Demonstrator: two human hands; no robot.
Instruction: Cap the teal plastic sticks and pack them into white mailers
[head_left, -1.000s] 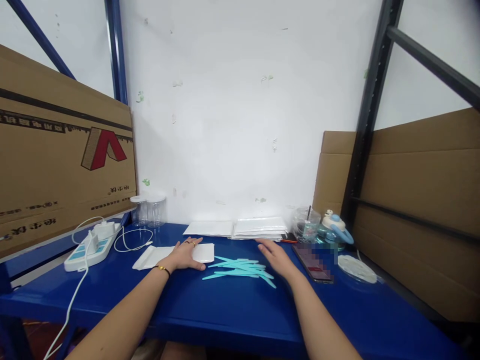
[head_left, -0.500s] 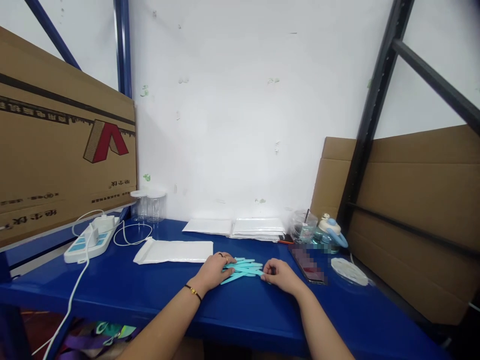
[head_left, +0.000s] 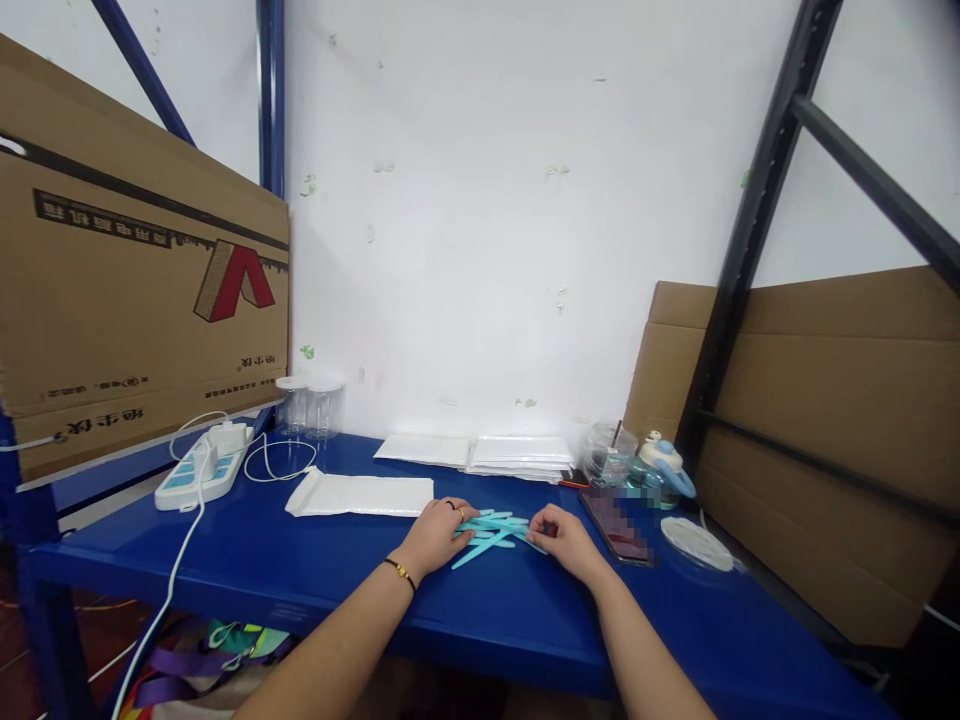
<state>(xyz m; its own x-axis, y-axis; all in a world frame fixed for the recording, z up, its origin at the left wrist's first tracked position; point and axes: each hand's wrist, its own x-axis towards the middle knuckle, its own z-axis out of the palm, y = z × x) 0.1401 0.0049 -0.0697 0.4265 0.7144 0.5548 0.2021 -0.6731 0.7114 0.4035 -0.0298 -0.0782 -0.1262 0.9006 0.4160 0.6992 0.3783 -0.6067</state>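
Observation:
A loose pile of thin, tapered turquoise sticks [head_left: 491, 535] lies crossed on the blue table, between my two hands. My left hand [head_left: 437, 535] is curled over the left ends of the pile, its fingers closed on some of the sticks. At the right side, my right hand [head_left: 561, 535] pinches the end of one stick between thumb and fingers. One stick slants out toward the front left of the pile. The ends under my fingers are hidden.
A white padded envelope [head_left: 361, 495] lies left of my hands, and stacked white envelopes [head_left: 519, 455] sit by the wall. A phone [head_left: 619, 528], a round whitish disc [head_left: 697, 543] and a blue-handled bottle [head_left: 660, 468] are at right. A power strip [head_left: 199, 480] and clear jars [head_left: 324, 410] stand left.
The view has turned slightly left. The sticks have shifted in the pile, with one slanting farther out at the front. Both hands stay at the pile's two sides.

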